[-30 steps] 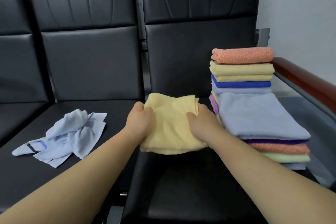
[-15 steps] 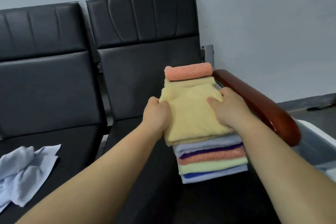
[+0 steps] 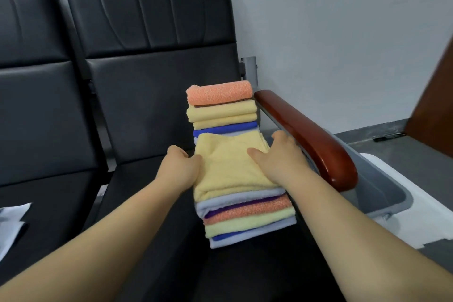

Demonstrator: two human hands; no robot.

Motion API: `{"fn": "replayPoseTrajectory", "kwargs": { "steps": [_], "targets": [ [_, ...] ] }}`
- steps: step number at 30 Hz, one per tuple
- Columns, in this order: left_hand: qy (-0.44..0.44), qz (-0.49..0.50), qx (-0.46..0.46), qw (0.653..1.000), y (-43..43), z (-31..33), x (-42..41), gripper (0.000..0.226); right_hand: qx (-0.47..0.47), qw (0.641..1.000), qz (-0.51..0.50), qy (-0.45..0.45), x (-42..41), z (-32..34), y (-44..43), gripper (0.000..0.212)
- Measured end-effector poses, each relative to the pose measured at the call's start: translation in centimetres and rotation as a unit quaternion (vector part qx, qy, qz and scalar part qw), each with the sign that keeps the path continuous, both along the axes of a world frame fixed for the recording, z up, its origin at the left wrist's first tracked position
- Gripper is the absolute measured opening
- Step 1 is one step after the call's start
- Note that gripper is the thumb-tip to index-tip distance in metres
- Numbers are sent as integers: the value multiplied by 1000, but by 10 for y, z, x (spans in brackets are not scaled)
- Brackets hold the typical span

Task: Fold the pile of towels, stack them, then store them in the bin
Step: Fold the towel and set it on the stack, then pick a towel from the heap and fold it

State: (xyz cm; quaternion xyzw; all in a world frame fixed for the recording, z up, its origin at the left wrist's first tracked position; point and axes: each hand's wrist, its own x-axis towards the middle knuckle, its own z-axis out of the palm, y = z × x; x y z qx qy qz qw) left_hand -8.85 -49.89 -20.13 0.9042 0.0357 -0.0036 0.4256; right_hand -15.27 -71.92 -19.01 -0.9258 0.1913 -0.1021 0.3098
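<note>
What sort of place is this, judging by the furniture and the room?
Probably a waiting area or an office corridor, not a home: a row of joined black padded seats, a wooden armrest at the end of the row, and a plain grey wall behind.

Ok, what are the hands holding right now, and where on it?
The folded yellow towel atop the near stack: left hand grips its left edge, right hand presses flat on its right side.

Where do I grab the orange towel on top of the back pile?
Take the orange towel by its two short ends, one hand from the left, one from the right. It lies crosswise as a thick bundle on the back pile, nothing on top.
</note>
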Motion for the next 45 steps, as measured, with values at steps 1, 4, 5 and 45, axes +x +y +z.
{"fn": "replayPoseTrajectory", "kwargs": {
  "steps": [1, 4, 5, 45],
  "targets": [
    [-5, 4, -7, 1000, 8, 1, -1, 24, -43, 999, 17, -8, -4, 3, 9, 81],
    [-14, 19, -38, 999, 46, 5, -9, 25, -126, 988, 83, -35, -13, 13, 53, 65],
    [-11, 22, -35, 999, 64, 5, -12, 25, -142, 983, 107, -51, -15, 14, 73, 59],
    [38, -7, 144, 989, 436, -59, -45, 17, -90, 889, 449, 27, 56, -79, 426, 26]
  ]
}}
